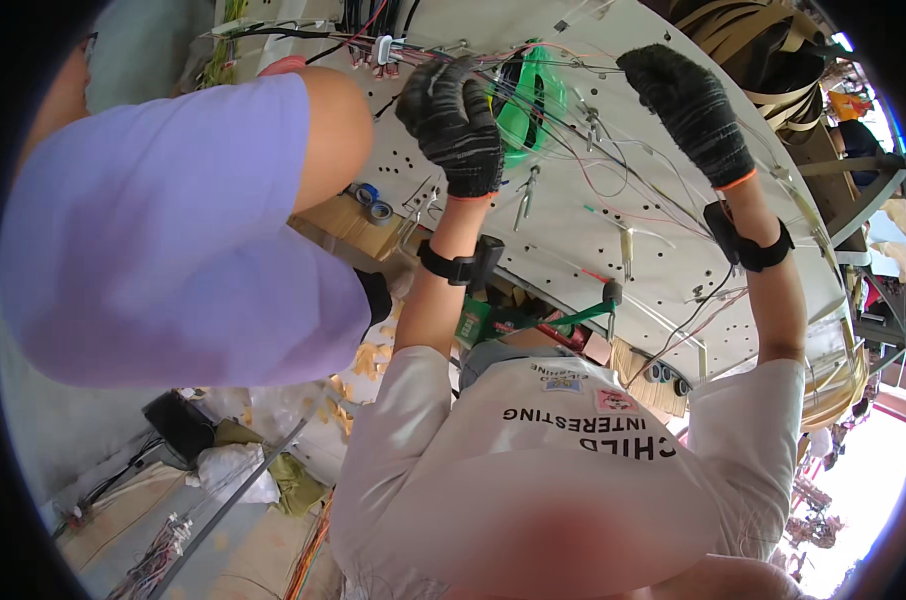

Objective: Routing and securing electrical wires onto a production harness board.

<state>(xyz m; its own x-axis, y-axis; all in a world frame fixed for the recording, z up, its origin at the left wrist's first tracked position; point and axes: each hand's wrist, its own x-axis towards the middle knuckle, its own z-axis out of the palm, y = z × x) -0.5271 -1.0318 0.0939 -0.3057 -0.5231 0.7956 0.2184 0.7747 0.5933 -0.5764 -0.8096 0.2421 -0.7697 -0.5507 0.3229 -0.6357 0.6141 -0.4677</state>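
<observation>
A white board (563, 270) with many small holes and upright metal pegs carries a bundle of thin wires (583, 140) in pink, black, white and other colours. My left hand (451, 125), in a dark grey knitted glove, has its fingers curled around wires at the bundle's upper side; its fingertips are partly hidden. Farther right, my right hand (688, 110), gloved alike, is closed with its fingertips pinched on thin wires that stretch across toward the left hand. Between the hands lies a bright green plastic piece (541, 100) beneath the wires. A white connector (383, 48) sits left of my left hand.
A person in a purple shirt (173, 230) stands close at my left. Blue tape rolls (373, 203) lie by the board's left edge. Metal pegs (526, 198) stick up from the board. Brown strip coils (753, 50) are at the far right. Wire bundles (163, 560) lie lower left.
</observation>
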